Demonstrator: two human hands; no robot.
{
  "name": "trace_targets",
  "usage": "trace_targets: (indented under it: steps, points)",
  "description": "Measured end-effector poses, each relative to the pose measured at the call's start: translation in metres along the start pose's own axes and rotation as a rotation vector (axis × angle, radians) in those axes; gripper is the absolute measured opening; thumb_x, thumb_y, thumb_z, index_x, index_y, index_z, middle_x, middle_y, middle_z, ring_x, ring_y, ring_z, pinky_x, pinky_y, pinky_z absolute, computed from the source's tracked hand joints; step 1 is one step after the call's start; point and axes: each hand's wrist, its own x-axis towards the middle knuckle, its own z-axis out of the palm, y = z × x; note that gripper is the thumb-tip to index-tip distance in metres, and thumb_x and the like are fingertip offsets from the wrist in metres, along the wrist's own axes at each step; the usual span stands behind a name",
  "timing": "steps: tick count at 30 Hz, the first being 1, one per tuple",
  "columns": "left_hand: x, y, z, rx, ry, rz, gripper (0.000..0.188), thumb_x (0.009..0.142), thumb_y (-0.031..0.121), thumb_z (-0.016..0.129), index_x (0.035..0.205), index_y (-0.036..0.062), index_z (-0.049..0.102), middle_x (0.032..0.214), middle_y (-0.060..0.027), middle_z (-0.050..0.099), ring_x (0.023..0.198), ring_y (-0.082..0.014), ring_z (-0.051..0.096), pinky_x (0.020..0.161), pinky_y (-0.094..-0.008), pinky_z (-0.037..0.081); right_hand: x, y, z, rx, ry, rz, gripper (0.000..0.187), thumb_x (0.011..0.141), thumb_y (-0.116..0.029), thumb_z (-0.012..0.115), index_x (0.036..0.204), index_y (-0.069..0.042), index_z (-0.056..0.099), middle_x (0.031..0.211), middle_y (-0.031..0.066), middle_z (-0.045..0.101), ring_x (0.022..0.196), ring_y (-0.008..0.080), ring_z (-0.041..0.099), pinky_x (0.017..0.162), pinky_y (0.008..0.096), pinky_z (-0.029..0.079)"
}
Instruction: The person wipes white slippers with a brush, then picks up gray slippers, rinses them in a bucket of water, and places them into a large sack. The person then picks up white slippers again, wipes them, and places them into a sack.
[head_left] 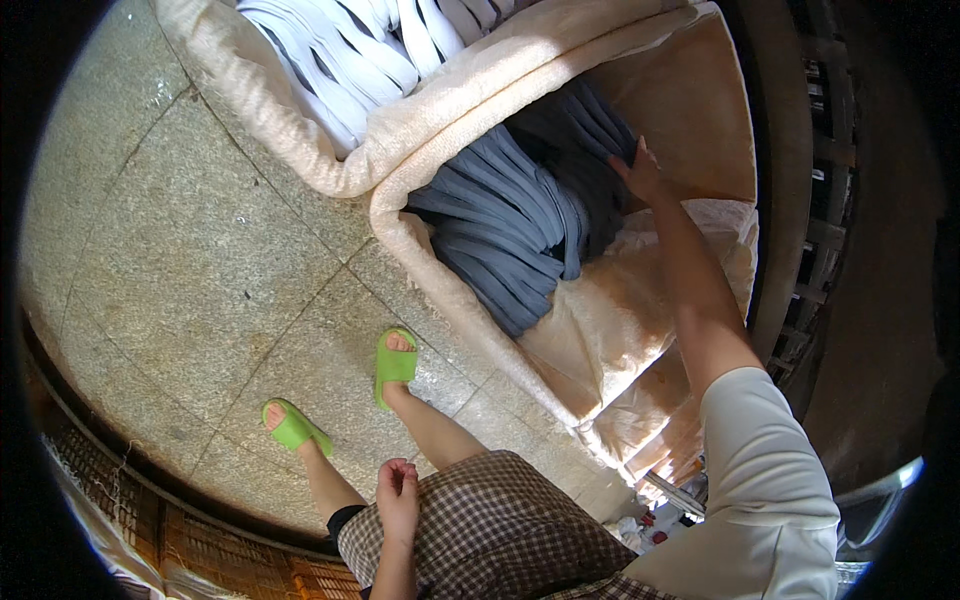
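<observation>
My right arm stretches over a sack-lined bin [545, 375], and my right hand [642, 175] rests against the far right side of a heap of dark grey fabric strips [500, 215]. Its fingers look spread on the bundle, though some of the fingertips are hard to make out. The strips lie in long folded loops, bunched toward the middle of the bin. My left hand [398, 490] hangs in front of the checked apron [510, 510], fingers loosely curled with nothing visible in them.
Beyond the grey strips, a second cloth-lined bin [270, 90] holds white strips [345, 55]. Stone floor tiles [190, 270] lie to the left, under feet in green slides [395, 365]. A dark slatted structure [825, 200] stands at right; woven panels [230, 560] line the lower left.
</observation>
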Motion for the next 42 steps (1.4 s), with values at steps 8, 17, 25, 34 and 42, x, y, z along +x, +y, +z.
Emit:
trace_targets:
  steps: [8,17,25,34,42]
  points:
    - [-0.057,0.046,-0.073,-0.082,0.019,0.209,0.012,0.090,0.000,0.052,0.101,0.0014,0.048,0.090,-0.0020,0.053,0.080,-0.0096,0.051,0.077,-0.0225,0.043,-0.134,-0.086,-0.040,0.564,0.448,0.132,0.054,0.087,-0.034,0.057,0.125,0.002,0.044,0.123,0.0263,0.047,0.115,0.0388,0.044,0.097,0.0437,0.036]
    - [-0.148,0.169,-0.161,0.286,0.044,0.457,0.011,0.087,0.006,0.057,0.095,0.0001,0.052,0.082,-0.0035,0.054,0.075,-0.0120,0.052,0.071,-0.0264,0.046,-0.474,-0.175,-0.219,0.593,-0.336,-0.652,0.022,0.089,-0.023,0.050,0.102,-0.007,0.059,0.096,0.0114,0.060,0.089,0.0243,0.057,0.076,0.0373,0.048]
    - [-0.198,0.254,-0.153,0.730,-0.160,0.668,0.023,0.089,0.018,0.057,0.102,-0.0016,0.056,0.090,-0.0099,0.062,0.082,-0.0158,0.059,0.071,-0.0297,0.048,-0.629,-0.081,-0.386,0.837,0.181,-0.378,0.021,0.090,-0.019,0.054,0.106,-0.008,0.062,0.097,0.0088,0.064,0.086,0.0234,0.063,0.076,0.0348,0.051]
    - [-0.253,0.237,-0.048,1.110,-0.327,0.960,0.024,0.088,0.019,0.057,0.105,0.0016,0.057,0.086,-0.0135,0.064,0.080,-0.0222,0.062,0.071,-0.0341,0.049,-0.662,0.122,-0.491,1.500,1.101,0.237,0.017,0.087,-0.011,0.055,0.101,-0.002,0.059,0.091,0.0061,0.066,0.081,0.0121,0.059,0.071,0.0257,0.046]
    - [-0.299,0.155,0.070,1.179,-0.198,0.873,0.028,0.088,0.019,0.057,0.111,0.0034,0.055,0.094,-0.0199,0.064,0.086,-0.0303,0.063,0.075,-0.0389,0.049,-0.459,0.325,-0.452,0.518,0.878,0.369,0.035,0.088,-0.019,0.054,0.117,0.000,0.053,0.114,0.0154,0.059,0.105,0.0220,0.056,0.088,0.0324,0.046]
